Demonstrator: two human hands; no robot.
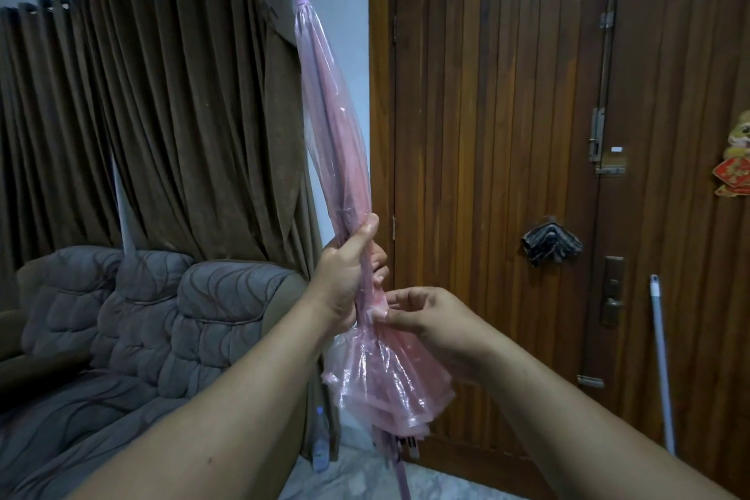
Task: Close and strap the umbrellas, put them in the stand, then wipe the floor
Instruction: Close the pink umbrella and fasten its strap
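Observation:
A closed, see-through pink umbrella (341, 142) stands nearly upright in front of me, its lilac tip pointing up at the top of the view. My left hand (349, 276) is wrapped around the folded canopy about two thirds of the way down, thumb up along it. Just below, my right hand (422, 317) pinches a small piece of the pink plastic, possibly the strap, between thumb and fingers. Under the hands the canopy's loose edge flares out. The handle end is hidden below my arms.
A wooden door (507, 134) fills the right side, with a dark cloth (551, 246) hung on it. A grey pole (661, 361) leans against the door at right. Brown curtains (162, 114) and a grey sofa (154, 329) are at left. A plastic bottle (320, 442) stands on the floor.

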